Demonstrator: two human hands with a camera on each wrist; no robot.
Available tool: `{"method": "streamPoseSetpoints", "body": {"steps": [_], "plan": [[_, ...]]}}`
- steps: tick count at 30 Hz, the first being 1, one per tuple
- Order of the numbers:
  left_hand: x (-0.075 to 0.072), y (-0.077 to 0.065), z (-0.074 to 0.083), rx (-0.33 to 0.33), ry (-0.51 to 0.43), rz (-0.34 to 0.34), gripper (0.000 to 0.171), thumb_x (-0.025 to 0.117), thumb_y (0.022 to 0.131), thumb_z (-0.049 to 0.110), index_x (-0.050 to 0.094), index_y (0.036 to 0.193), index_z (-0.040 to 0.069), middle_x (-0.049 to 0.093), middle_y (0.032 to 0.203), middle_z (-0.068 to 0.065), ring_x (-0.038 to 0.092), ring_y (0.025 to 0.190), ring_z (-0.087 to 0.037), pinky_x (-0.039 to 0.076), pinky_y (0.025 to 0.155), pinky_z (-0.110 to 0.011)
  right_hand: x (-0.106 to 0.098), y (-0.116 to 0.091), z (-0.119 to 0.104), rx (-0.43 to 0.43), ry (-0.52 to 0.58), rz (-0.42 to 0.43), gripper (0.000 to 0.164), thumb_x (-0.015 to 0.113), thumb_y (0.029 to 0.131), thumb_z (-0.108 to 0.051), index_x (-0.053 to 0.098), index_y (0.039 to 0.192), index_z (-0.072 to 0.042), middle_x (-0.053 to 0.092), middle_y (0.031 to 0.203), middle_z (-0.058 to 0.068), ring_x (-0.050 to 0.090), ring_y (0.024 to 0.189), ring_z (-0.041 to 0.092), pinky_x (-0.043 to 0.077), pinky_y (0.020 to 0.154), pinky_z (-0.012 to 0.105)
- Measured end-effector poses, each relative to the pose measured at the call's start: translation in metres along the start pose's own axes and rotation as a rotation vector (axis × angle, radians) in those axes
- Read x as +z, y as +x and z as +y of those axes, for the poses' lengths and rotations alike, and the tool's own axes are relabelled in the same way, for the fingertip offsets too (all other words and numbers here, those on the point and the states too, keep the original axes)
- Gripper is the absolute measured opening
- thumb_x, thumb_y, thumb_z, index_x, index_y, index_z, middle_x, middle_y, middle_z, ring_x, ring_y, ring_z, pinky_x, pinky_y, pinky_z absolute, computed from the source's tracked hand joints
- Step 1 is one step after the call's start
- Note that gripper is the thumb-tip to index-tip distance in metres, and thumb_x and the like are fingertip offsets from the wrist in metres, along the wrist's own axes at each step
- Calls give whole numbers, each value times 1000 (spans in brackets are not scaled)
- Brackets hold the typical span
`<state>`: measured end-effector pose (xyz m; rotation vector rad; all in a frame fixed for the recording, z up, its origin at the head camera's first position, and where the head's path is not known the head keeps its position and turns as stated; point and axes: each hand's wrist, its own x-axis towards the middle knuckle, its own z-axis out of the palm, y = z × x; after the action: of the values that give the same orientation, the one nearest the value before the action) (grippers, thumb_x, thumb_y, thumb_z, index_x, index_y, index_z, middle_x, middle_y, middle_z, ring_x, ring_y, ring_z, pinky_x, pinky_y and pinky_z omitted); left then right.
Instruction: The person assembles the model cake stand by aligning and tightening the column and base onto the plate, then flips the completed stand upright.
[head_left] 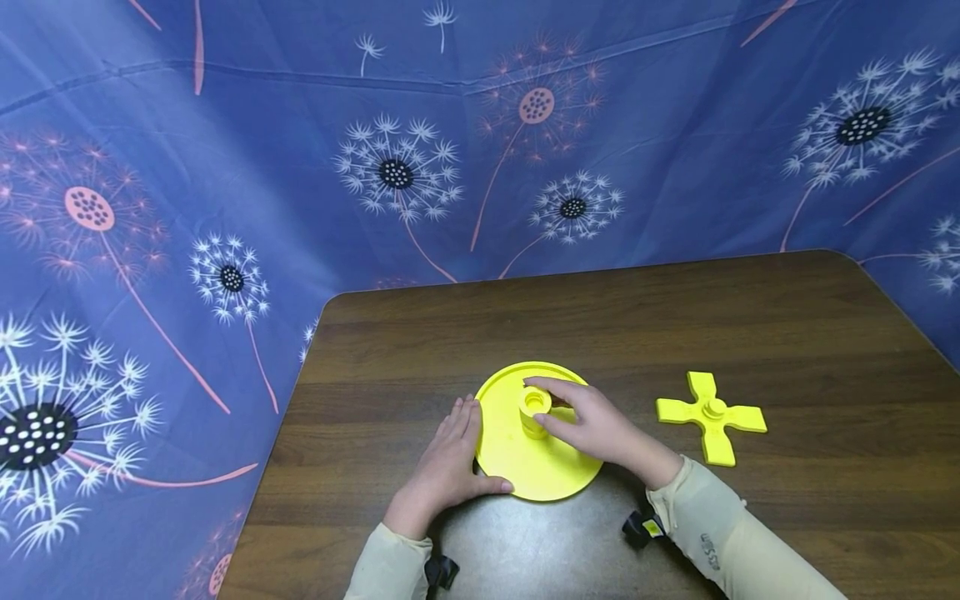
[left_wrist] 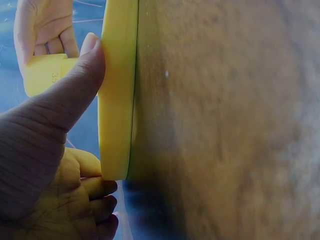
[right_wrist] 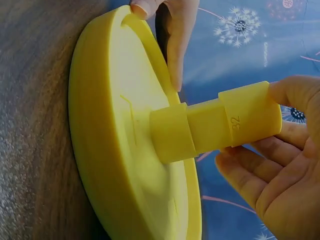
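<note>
A round yellow disc (head_left: 517,471) with a raised rim lies flat on the table. From its middle rises a stepped yellow post (right_wrist: 172,132), upright in the head view. My left hand (head_left: 444,468) holds the disc at its left side, thumb over the near rim and fingers along the far left edge. My right hand (head_left: 596,425) grips the post's top, a wider hollow collar (right_wrist: 252,116) marked 32, between thumb and fingers. A narrower section shows below that collar, then a wider base at the disc.
To the right of the disc a yellow cross-shaped piece (head_left: 714,410) lies on the table, with a short round knob at its centre. The brown wooden table (head_left: 420,342) ends at the back against a blue dandelion-print cloth (head_left: 480,167).
</note>
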<state>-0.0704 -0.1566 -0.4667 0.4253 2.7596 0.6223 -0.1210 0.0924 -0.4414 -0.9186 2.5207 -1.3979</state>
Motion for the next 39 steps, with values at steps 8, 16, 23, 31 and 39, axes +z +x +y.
{"method": "streamPoseSetpoints", "body": {"steps": [8, 16, 23, 31, 39], "plan": [[0, 0, 1, 1, 6, 5, 125, 76, 70, 65, 8, 156, 3, 7, 163, -14, 3, 149, -28, 16, 119, -46, 5, -3, -2, 40, -40, 98, 48, 73, 89, -30, 60, 129, -7, 64, 126, 7, 63, 109, 24, 51, 94, 46], [-1, -1, 2, -2, 7, 4, 125, 76, 70, 65, 9, 156, 3, 7, 163, -14, 3, 149, -28, 16, 119, -46, 16, -4, -10, 80, -171, 257, 49, 83, 78, -27, 65, 118, -7, 68, 111, 2, 65, 98, 20, 55, 84, 40], [1, 0, 1, 6, 16, 9, 126, 76, 70, 64, 8, 156, 3, 7, 163, -15, 3, 149, -28, 16, 119, -46, 25, -6, -13, 75, -253, 350, 50, 86, 74, -29, 64, 113, -7, 69, 104, 3, 65, 93, 21, 54, 79, 40], [0, -1, 2, 0, 13, 11, 125, 77, 70, 64, 8, 156, 3, 7, 163, -14, 4, 149, -28, 16, 118, -47, 24, -6, -8, 32, -217, 338, 50, 81, 80, -29, 60, 120, -8, 68, 110, 5, 64, 101, 21, 53, 85, 43], [1, 0, 2, 6, 8, 21, 125, 77, 70, 63, 9, 156, 2, 7, 162, -15, 4, 149, -29, 16, 118, -47, 7, -3, 0, -26, -20, 101, 46, 65, 94, -20, 54, 137, -8, 57, 136, 5, 54, 124, 24, 47, 99, 48]]}}
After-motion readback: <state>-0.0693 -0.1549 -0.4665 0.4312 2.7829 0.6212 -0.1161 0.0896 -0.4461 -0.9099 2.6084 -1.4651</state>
